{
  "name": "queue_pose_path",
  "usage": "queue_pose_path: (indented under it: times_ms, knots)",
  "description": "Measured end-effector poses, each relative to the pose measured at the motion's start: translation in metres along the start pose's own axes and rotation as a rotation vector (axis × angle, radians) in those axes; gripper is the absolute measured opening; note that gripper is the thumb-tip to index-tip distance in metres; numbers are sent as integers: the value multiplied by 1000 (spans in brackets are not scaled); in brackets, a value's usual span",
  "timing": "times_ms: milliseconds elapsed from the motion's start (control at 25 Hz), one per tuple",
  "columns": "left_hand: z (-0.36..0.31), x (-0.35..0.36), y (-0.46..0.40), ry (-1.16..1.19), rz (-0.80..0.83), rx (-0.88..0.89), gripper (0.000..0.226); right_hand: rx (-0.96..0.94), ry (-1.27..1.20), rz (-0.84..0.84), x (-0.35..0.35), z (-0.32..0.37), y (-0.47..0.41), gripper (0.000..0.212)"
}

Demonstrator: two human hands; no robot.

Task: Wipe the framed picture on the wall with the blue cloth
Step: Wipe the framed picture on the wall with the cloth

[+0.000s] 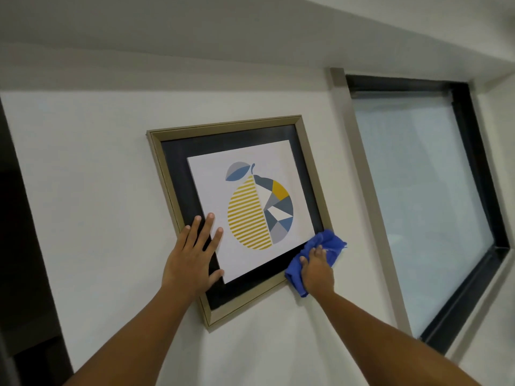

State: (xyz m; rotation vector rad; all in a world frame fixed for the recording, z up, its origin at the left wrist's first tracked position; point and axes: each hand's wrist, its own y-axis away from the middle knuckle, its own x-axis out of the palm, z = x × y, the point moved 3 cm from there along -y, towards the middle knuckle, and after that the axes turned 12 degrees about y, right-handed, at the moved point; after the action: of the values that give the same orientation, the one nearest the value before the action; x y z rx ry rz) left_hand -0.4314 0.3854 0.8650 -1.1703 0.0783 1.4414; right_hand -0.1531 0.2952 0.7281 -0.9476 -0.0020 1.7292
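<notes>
Bare white wall left of and below the framed picture; dark-framed window close on its right.

— What surrounds the scene?

— A plain white wall fills the middle of the frame, evenly lit, with a white ceiling across the top.

— Any openings?

— At the right, a window with a dark frame and frosted-looking pane, pale and bright. A grey vertical trim strip stands just beside its left edge.

— And the left side?

— A dark opening runs down the left edge of the frame; what lies inside is too dim to tell.
</notes>
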Motion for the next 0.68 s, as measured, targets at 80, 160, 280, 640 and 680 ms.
queue_pose_path:
  times_ms: [80, 160, 280, 640, 680]
  knots:
    - [-10, -1, 2, 57, -19, -5, 95, -46, -54, 9, 0, 2, 18, 52]
    - [-42, 0, 9, 131, -40, 46, 92, -29, -146, -10, -7, -2, 34, 50]
    - [-117, 18, 20, 310, 14, 122, 87, 4, -239, -67, -18, -20, 60, 41]
    - [-438, 115, 9, 734, 254, 349, 82, 31, -106, 77, -85, -276, 114, 29]
    - [-483, 127, 13, 790, 312, 371, 82, -4, 40, 96, -93, -318, 117, 32]
